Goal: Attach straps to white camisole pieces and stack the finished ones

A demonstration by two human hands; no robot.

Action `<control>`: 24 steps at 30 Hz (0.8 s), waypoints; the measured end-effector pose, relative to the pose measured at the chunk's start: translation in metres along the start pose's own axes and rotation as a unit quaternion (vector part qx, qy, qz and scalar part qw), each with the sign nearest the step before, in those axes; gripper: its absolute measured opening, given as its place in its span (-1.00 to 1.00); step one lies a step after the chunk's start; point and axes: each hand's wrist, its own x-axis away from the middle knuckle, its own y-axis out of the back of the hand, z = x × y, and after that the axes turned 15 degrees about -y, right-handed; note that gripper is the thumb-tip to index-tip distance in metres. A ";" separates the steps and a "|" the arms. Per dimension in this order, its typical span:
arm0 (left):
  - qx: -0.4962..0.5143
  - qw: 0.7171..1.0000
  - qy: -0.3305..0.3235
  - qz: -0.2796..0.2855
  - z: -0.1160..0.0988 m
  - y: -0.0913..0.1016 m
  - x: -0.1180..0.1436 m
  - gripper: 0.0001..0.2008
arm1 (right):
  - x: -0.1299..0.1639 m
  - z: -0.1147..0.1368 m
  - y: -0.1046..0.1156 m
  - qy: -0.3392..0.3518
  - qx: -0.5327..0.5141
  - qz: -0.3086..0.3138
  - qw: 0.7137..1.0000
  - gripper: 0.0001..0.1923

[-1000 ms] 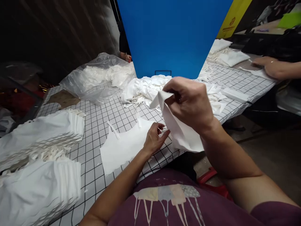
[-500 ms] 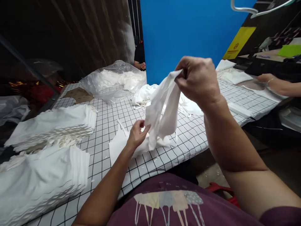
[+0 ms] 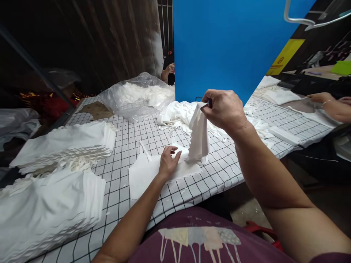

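My right hand point(image 3: 223, 109) is raised over the table, thumb and fingers pinching the top of a white cloth garment point(image 3: 201, 133). The cloth hangs down in a fold with a wavy side edge, its lower end at the table. Beneath and to its left, a white strappy top point(image 3: 142, 173) lies flat, a thin strap sticking up at its upper edge. Whether the two are joined cannot be made out. Over the flat top rests my left hand point(image 3: 168, 162), open, thumb and fingers apart, with nothing visible in it.
Two stacks of white garments point(image 3: 65, 144) point(image 3: 55, 208) lie at left on the checked tablecloth point(image 3: 117, 182). Behind are a clear plastic bag point(image 3: 137, 95) of white cloth, a loose white heap point(image 3: 175, 115) and a blue panel point(image 3: 227, 47). Another person's hand point(image 3: 320, 98) works at right.
My right hand has come down with the hanging cloth. My left hand has let go of the cloth's lower part and moved slightly right and down over the flat top.
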 end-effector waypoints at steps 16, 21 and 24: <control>0.047 0.998 0.002 0.034 -0.008 0.016 -0.030 -0.89 | -0.012 -0.028 0.044 -0.085 0.029 -0.026 0.996 -0.89; -0.076 0.986 -0.072 -0.129 -0.025 0.124 -0.088 -0.80 | -0.044 -0.039 0.037 -0.154 0.096 0.034 0.983 -0.92; -0.192 0.965 -0.089 -0.157 -0.027 0.178 -0.131 -0.75 | -0.074 -0.033 -0.001 -0.146 0.081 0.117 0.979 -0.92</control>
